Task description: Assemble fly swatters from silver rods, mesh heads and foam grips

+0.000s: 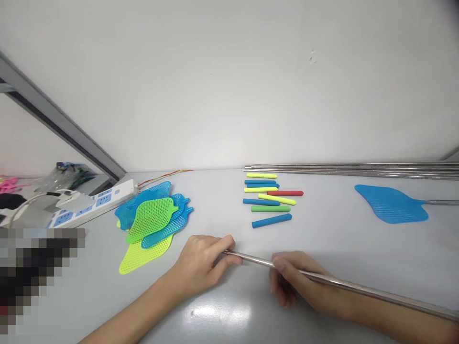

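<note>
A shiny metal rod (376, 292) slants across the front of the table, thinner at its left end and thicker toward the lower right. My left hand (199, 263) pinches the thin end between thumb and fingers. Farther along, my right hand (304, 282) is closed around the rod, thumb on top. Left of my left hand lies a pile of perforated fly swatter heads: a green head (152, 220) on top, a yellow head (143, 258) at the front, and several blue ones. Beyond my hands are several coloured plastic sleeves, such as a blue sleeve (271, 221) and a red sleeve (287, 193).
A blue swatter head on a metal rod (394, 205) lies at the right. Several thin metal rods (344, 169) lie along the wall. At the left, a white power strip (96, 203) with plugged-in cords stands beside a grey frame post (64, 110).
</note>
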The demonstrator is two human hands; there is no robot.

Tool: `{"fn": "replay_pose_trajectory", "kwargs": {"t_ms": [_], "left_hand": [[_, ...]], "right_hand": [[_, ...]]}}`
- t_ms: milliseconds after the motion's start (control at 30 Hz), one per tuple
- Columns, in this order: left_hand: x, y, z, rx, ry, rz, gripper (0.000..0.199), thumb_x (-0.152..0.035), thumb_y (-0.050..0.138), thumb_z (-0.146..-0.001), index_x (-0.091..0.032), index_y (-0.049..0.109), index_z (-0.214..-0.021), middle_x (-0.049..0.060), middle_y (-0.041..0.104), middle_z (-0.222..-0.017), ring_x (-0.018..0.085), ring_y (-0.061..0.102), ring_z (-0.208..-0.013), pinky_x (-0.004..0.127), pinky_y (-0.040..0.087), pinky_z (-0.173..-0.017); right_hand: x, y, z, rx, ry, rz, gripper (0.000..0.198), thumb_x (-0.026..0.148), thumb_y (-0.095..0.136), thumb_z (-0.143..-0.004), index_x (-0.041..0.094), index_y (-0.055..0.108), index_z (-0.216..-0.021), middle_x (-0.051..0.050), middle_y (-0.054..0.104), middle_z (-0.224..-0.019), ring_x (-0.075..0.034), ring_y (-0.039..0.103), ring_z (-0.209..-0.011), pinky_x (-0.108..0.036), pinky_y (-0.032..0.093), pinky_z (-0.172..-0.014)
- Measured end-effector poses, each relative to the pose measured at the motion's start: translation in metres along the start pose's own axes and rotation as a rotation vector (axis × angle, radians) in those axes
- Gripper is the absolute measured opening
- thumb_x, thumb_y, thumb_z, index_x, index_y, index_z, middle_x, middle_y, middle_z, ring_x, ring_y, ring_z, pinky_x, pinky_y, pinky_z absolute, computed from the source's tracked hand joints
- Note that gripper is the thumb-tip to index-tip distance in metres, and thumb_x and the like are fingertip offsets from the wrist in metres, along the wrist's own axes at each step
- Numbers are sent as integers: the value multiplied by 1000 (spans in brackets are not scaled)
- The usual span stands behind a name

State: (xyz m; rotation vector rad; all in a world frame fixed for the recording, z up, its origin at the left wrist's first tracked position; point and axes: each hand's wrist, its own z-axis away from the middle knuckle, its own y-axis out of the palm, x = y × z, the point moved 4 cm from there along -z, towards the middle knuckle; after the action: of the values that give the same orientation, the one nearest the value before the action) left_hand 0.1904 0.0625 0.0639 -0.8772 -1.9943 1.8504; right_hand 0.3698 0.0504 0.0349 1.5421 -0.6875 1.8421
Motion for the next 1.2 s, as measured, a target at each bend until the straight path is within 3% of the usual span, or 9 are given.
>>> {"fn": "replay_pose_trajectory", "kwargs": {"t_ms": [700,1033,1200], "left_hand": [[-4,6,0,81,4,86,17,-26,31,-91,-21,41,-79,-3,51,-59,13,46,-52,24,29,-52],[-1,1,-8,98,-149,220,26,-42,38,-87,-20,45,-75,-4,47,-57,13,46,-56,23,31,-52],[2,-3,-10,131,-215,309,28,-45,42,-84,-19,50,-78,-2,52,-69,13,47,-64,23,34,-57]], "right_hand": [[-4,0,-2,11,-16,-66,44,47,34,-88,15,52,-65,1,52,-53,-9,47,-48,-20,37,-47],[-1,0,-2,-6,-1,-84,44,47,33,-89,15,52,-66,0,52,-55,-9,47,-50,-21,40,-50],[-2,0,-3,-6,11,-72,41,47,35,-88,15,52,-67,1,52,-55,-9,47,-48,-21,40,-48]]}}
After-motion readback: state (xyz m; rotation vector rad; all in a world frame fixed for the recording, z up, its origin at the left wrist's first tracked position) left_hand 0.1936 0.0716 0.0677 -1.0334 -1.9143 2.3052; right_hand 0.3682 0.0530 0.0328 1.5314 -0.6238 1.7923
